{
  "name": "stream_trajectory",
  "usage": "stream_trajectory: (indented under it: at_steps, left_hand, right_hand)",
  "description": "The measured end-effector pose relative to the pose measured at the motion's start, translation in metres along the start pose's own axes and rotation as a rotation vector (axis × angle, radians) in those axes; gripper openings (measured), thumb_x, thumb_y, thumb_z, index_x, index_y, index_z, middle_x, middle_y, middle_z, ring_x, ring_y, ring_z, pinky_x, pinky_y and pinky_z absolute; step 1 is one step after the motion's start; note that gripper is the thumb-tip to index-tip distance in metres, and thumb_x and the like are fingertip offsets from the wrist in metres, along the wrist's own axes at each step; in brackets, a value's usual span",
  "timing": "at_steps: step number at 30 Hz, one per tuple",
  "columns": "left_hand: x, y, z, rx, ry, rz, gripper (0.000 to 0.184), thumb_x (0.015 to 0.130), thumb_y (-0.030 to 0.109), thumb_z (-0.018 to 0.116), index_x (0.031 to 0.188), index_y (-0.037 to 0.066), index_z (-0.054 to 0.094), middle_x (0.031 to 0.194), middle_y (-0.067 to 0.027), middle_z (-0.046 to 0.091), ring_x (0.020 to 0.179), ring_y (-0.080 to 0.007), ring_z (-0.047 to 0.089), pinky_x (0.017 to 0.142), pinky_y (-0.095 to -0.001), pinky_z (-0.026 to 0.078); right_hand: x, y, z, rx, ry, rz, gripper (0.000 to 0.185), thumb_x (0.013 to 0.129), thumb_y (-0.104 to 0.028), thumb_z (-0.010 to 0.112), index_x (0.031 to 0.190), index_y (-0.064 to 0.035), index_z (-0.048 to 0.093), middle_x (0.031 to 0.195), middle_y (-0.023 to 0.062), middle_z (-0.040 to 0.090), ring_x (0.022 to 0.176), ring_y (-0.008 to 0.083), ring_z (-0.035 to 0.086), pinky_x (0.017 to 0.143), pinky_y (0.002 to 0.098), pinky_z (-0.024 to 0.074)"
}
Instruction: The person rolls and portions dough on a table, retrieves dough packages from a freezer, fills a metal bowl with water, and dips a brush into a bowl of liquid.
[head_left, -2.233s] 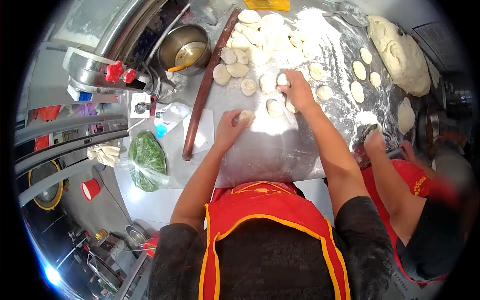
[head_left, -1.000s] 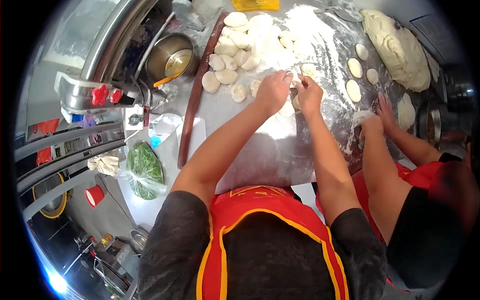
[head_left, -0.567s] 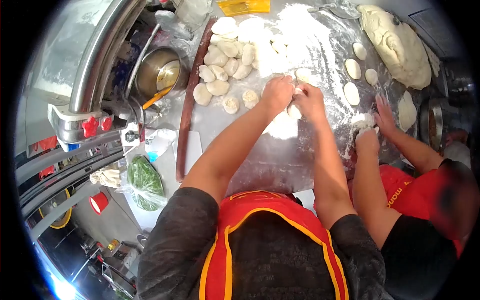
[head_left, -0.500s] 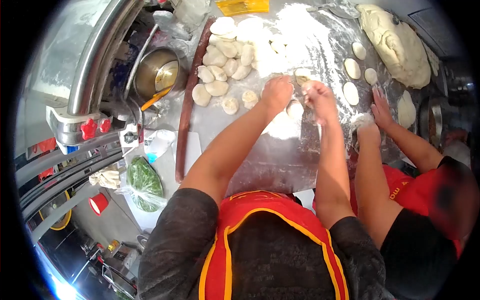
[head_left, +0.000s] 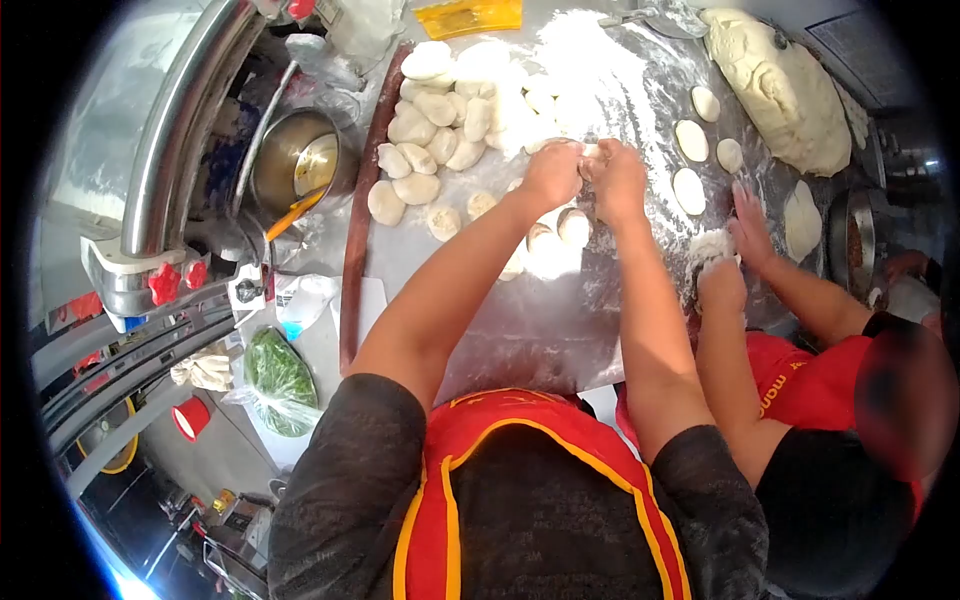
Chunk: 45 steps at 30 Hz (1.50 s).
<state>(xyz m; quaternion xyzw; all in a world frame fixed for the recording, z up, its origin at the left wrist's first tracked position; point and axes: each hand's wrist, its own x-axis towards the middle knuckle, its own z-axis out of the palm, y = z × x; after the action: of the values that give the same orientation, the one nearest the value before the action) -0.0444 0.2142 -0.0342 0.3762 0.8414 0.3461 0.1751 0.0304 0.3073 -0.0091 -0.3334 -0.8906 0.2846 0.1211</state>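
Note:
Both my hands meet over the floured steel table (head_left: 480, 330). My left hand (head_left: 556, 178) has its fingers pinched on one edge of a small dough piece (head_left: 592, 151). From the other side, my right hand (head_left: 616, 185) grips the same piece, and the fingers cover most of it. Just below my hands lie two rounded dough pieces, one paler (head_left: 574, 228) and one browner (head_left: 540, 238). To the left is a pile of shaped dough pieces (head_left: 437, 108), with a round one (head_left: 443, 222) set apart nearer me.
A co-worker's hands (head_left: 750, 228) work at the right beside flat dough rounds (head_left: 688, 191). Behind them rests a big dough mass (head_left: 785, 95). A brown wooden strip (head_left: 356, 250) edges the table's left. Beyond it stand a metal pot (head_left: 290, 165) and bagged greens (head_left: 278, 375).
My hands, apart half a second ago, have come together on the dough piece. The view has shifted slightly. The co-worker's near hand has moved a little toward the table's front edge.

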Motion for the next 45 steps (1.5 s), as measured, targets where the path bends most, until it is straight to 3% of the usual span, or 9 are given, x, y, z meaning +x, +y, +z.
stream_trajectory:
  at_steps: [3,9,15,18,22,28,35,42,45]
  left_hand:
    - [0.004,-0.008,0.002,-0.230,-0.029,-0.006,0.028,0.078,0.008,0.054,0.105,0.005,0.059,0.099,-0.0139,0.061,0.097,-0.0286,0.056,0.085,-0.0372,0.045]
    - [0.012,0.009,-0.001,0.094,0.015,0.167,0.023,0.074,0.012,0.061,0.097,0.006,0.063,0.096,-0.0128,0.061,0.090,-0.0277,0.058,0.081,-0.0360,0.047]
    - [0.015,0.013,0.005,0.218,-0.115,0.108,0.015,0.077,0.016,0.059,0.085,0.005,0.063,0.094,-0.0130,0.062,0.089,-0.0279,0.059,0.079,-0.0366,0.046]
    - [0.019,0.012,0.008,0.222,-0.163,-0.071,0.018,0.079,0.017,0.058,0.089,0.005,0.065,0.094,-0.0139,0.062,0.089,-0.0286,0.059,0.079,-0.0372,0.046]
    - [-0.004,-0.004,-0.006,-0.032,0.148,0.268,0.021,0.081,0.018,0.056,0.095,0.005,0.066,0.089,-0.0156,0.062,0.089,-0.0291,0.059,0.077,-0.0372,0.046]
    - [-0.065,-0.023,-0.058,0.034,-0.037,0.003,0.017,0.082,0.017,0.055,0.090,0.008,0.067,0.090,-0.0120,0.062,0.088,-0.0297,0.057,0.074,-0.0392,0.045]
    - [-0.129,-0.010,-0.074,-0.081,0.235,0.112,0.016,0.082,0.013,0.056,0.091,0.003,0.064,0.091,-0.0128,0.062,0.085,-0.0294,0.058,0.075,-0.0350,0.046]
    - [-0.220,-0.069,-0.108,0.035,0.013,-0.214,0.029,0.086,0.022,0.054,0.109,0.005,0.060,0.091,-0.0123,0.061,0.082,-0.0229,0.059,0.073,-0.0313,0.046]
    - [-0.243,-0.064,-0.105,-0.417,-0.088,-0.434,0.031,0.083,0.022,0.056,0.110,0.006,0.060,0.094,-0.0163,0.061,0.083,-0.0261,0.060,0.073,-0.0331,0.047]
  right_hand:
    - [0.005,0.009,0.004,0.057,0.026,0.053,0.029,0.072,-0.010,0.070,0.098,-0.0001,0.061,0.088,0.0172,0.062,0.080,0.0286,0.061,0.073,0.0355,0.0475]
    - [0.008,0.000,-0.009,0.306,-0.076,0.285,0.006,0.077,-0.003,0.063,0.082,0.0003,0.063,0.072,0.0119,0.066,0.065,0.0164,0.064,0.061,0.0282,0.0486]
    - [0.008,0.017,-0.010,0.368,-0.123,0.189,0.007,0.080,0.000,0.057,0.085,0.0022,0.061,0.074,0.0098,0.065,0.063,0.0117,0.060,0.059,0.0266,0.0469]
    - [-0.011,0.009,-0.040,1.375,-0.265,0.361,0.016,0.082,0.003,0.053,0.097,0.0021,0.058,0.078,0.0078,0.063,0.060,0.0101,0.053,0.056,0.0239,0.0435]
    - [-0.041,0.010,-0.051,0.988,-0.072,0.374,0.023,0.085,0.001,0.051,0.107,0.0009,0.057,0.079,0.0058,0.060,0.059,0.0077,0.048,0.053,0.0207,0.0405]
    - [-0.101,0.032,-0.032,0.711,-0.159,0.396,0.009,0.084,-0.005,0.057,0.089,0.0002,0.062,0.075,0.0026,0.059,0.056,0.0060,0.048,0.050,0.0199,0.0400]
    - [-0.124,0.029,-0.017,0.796,-0.093,0.347,0.011,0.082,0.001,0.056,0.092,-0.0011,0.060,0.077,0.0028,0.059,0.062,0.0066,0.052,0.054,0.0191,0.0431]
    - [-0.166,-0.012,0.003,1.020,-0.456,0.337,0.018,0.082,0.006,0.052,0.098,0.0006,0.058,0.086,0.0083,0.062,0.072,0.0132,0.060,0.063,0.0238,0.0498]
    - [-0.184,-0.049,0.016,0.854,-0.593,0.273,0.016,0.082,-0.002,0.059,0.097,-0.0003,0.060,0.085,0.0085,0.063,0.069,0.0120,0.062,0.061,0.0227,0.0495]
